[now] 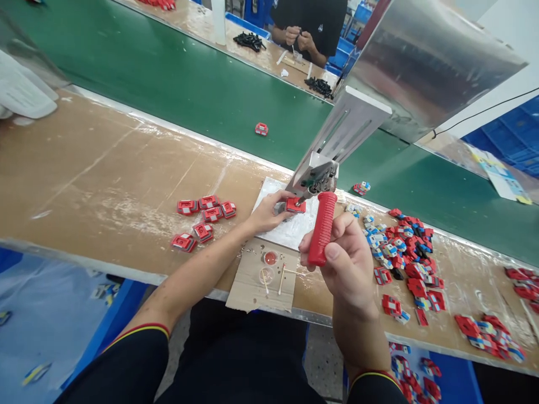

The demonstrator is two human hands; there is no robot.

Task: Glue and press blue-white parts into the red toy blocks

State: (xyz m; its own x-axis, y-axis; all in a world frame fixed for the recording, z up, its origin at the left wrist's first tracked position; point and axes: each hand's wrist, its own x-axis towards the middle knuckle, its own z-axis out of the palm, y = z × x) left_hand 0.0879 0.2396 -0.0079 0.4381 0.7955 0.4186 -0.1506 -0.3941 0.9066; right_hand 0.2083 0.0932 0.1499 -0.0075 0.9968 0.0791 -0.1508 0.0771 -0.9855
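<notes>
My left hand (269,213) reaches to the metal base plate (269,192) and its fingers grip a small red plastic toy part (296,206). The tip of a toggle press (318,178) comes down onto that part. My right hand (347,255) is closed round the ribbed red lever handle (322,230) of the press, thumb on the near side. Just below the plate, a cardboard piece (242,289) carries a small dish of red liquid (270,258), another clear dish (266,275) and cotton swabs (281,280).
Several red toy parts (211,214) lie left of the press. A large pile of red, blue and white parts (404,241) is at the right. Behind runs a green conveyor belt (168,84) with a red part (261,129) on it. Across it, a co-worker's hands (300,38) handle something small.
</notes>
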